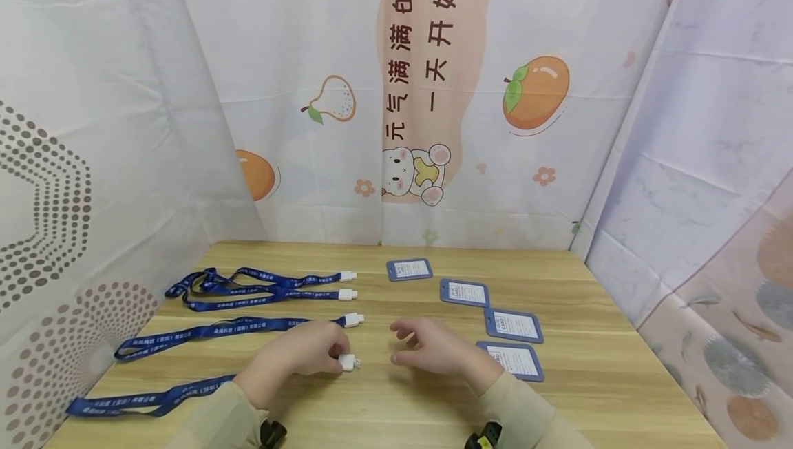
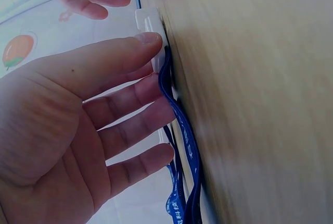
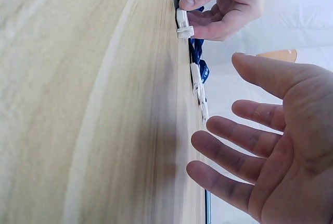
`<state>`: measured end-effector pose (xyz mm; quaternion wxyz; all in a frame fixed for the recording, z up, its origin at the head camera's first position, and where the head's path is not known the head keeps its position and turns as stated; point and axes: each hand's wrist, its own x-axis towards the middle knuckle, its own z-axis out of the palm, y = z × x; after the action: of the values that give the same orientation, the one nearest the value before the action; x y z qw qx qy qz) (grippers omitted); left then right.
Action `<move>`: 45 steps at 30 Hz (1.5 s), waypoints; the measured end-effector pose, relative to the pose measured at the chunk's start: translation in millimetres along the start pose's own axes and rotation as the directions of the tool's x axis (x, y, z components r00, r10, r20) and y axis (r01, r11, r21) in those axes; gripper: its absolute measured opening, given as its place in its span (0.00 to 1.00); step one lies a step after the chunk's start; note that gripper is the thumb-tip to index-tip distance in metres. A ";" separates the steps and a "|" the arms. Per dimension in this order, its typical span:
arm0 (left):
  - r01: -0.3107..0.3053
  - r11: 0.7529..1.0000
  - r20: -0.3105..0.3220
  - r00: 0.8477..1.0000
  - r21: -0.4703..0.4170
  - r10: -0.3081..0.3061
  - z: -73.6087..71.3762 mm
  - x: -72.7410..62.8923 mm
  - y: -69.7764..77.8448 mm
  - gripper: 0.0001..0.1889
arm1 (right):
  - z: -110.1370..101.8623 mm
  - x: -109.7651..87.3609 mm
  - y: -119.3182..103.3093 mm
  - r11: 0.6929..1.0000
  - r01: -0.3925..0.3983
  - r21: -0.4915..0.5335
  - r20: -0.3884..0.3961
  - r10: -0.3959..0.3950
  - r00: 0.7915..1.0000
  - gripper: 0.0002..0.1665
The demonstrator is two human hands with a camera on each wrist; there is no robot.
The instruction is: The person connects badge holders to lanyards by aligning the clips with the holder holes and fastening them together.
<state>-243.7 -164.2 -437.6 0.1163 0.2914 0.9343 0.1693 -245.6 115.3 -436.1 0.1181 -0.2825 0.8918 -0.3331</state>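
Note:
Nearest the front of the table lies a blue lanyard [image 1: 155, 397] with white print. My left hand [image 1: 312, 349] pinches the white plastic clip [image 1: 349, 363] at its right end, thumb on one side, low at the tabletop. In the right wrist view that clip [image 3: 183, 23] shows between thumb and forefinger. My right hand [image 1: 434, 347] hovers just right of the clip, fingers loosely bent and apart, holding nothing. Beyond it on the right are blue card holders, the closest one [image 1: 520, 361] partly hidden by my right wrist.
Behind the nearest lanyard lie more blue lanyards [image 1: 217, 330], their white clips [image 1: 354, 319] pointing right. Several blue card holders [image 1: 464, 293] with white inserts run diagonally along the right side. Printed curtains [image 1: 310, 173] stand around the wooden table [image 1: 403, 428] at the back and sides.

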 end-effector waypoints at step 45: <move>-0.103 0.993 -0.026 0.994 0.062 0.105 2.1 -2.3 6.2 0.07 | -33.6 -22.1 17.5 0.997 0.040 -0.066 -0.062 -0.044 0.997 0.30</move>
<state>-238.1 -160.2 -436.9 0.0846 0.3407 0.9241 0.1511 -248.4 156.7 -422.0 0.0733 -0.2942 0.8993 -0.3151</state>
